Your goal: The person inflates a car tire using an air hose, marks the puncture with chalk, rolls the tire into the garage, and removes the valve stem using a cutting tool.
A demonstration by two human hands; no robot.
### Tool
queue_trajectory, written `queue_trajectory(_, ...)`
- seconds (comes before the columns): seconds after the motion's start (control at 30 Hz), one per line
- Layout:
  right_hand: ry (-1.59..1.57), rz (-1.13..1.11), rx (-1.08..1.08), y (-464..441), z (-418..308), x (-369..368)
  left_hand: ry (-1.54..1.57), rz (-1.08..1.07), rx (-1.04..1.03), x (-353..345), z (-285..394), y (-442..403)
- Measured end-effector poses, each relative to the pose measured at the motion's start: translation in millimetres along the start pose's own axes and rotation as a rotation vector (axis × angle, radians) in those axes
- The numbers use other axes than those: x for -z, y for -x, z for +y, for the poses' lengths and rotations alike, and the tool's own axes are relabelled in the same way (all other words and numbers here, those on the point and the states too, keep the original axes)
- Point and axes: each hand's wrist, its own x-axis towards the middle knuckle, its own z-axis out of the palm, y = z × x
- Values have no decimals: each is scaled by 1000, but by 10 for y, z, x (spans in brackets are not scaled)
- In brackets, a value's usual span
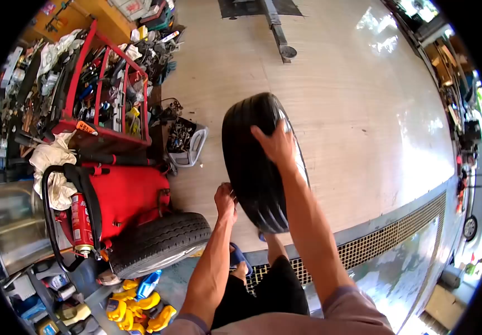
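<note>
Nearest, black shorts (269,290) and blue sandals (240,255), the far one mostly hidden behind the upright tyre (252,162). Tyre lies ahead of the body, between the hands, over the pale floor (341,134); its contact with the floor can't be made out. Right hand (277,146) clamped on its upper right edge, thumb spread across the tread, fingertips over the far sidewall and hard to see. Left hand (226,201) curled, lower, by the left side; fingertips partly hidden, so can't tell whether it grips. Hands apart. Near left: yellow bottles (131,310) and a blue bottle (149,283), labels too small to read; second tyre (160,241) lying tilted beside a red machine (126,195). Red spray can (80,220) there, pale lettering illegible. Metal basin (12,215) at left. Right of the feet, a floor grate (391,229). Farther left, grey basket (191,149) of small dark parts; red rack (97,84) packed with tools, an orange label (86,128) on it, lettering unclear. Far centre, metal arm (276,33) with round pad, cut off at top. Far right, car (475,223) cropped by the dark rim.
</note>
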Motion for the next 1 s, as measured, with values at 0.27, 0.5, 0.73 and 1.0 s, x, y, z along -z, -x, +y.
queue_trajectory(0.27,-152,64,355,-398,1847,45,-60,-49,-28,-766,-141,-417)
queue_trajectory(0.5,90,108,63,-2072,-637,395,-57,91,-395,-1732,160,-1797)
queue_trajectory(0.73,82,138,364,-3459,-1419,254,-265,562,-435,-2600,1421,-2842)
queue_trajectory(1.0,130,404,449,-3747,-1737,101,-154,493,-255,-3245,2731,-3898)
